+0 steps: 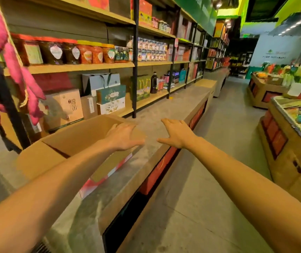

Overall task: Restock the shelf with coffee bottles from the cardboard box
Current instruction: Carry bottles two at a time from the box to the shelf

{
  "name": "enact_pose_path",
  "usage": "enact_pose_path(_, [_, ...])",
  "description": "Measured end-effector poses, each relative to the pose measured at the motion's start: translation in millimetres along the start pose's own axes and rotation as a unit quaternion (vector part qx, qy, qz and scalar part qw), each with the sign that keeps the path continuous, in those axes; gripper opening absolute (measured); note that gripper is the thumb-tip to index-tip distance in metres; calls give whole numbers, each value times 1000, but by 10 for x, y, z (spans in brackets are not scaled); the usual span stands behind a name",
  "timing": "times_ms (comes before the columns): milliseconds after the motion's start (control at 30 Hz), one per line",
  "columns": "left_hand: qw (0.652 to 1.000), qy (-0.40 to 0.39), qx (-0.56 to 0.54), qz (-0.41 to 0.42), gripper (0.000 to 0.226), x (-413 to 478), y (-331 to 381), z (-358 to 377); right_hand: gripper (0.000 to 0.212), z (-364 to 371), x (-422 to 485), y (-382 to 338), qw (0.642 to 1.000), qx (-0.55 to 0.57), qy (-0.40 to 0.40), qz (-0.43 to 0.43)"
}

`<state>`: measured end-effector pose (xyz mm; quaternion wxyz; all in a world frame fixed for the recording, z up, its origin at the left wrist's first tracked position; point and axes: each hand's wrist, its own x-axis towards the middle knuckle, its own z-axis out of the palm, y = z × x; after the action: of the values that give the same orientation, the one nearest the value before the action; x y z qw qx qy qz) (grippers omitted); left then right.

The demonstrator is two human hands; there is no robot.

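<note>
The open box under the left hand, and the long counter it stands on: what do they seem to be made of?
Cardboard box: plain brown corrugated cardboard, matte, with folded flaps; the lower side looks printed red and white. Counter: the top looks like grey stone or concrete, dull and speckled, though laminate is possible; its edge looks like light wood.

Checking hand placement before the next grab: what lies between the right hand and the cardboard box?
In the head view, only bare grey counter top separates the right hand from the cardboard box. The left hand rests at the box's near corner, both hands empty.

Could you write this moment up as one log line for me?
left hand: open, over cardboard box | right hand: open, empty, above counter | bottles in box: not visible
</note>
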<state>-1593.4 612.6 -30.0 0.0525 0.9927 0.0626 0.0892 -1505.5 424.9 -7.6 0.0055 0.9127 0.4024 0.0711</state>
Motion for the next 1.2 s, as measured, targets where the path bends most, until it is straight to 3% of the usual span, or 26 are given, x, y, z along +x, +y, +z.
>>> enact_pose_path(100, [999,-2,-2,-47,75,334,-117,71,79,75,529,152,999,22,-3,-34])
enact_pose_path(367, [978,7,15,-209,85,980,-851,354,73,493,2008,-36,989,75,5,-127])
enact_pose_path(567, [940,34,-17,-340,72,1330,-1568,503,64,741,3017,-408,968,131,-1,-212])
enact_pose_path(800, [894,61,11,-444,76,1383,-2178,614,67,874,3864,-941,933,143,-23,-329])
enact_pose_path(1000, [808,121,-67,-573,76,1087,-2423,812,63,1139,4288,-1576,884,174,-69,-428])
enact_pose_path(1200, [692,210,-89,-685,71,1152,-2454,1107,61,1421,4592,-2032,795,158,-88,-578])
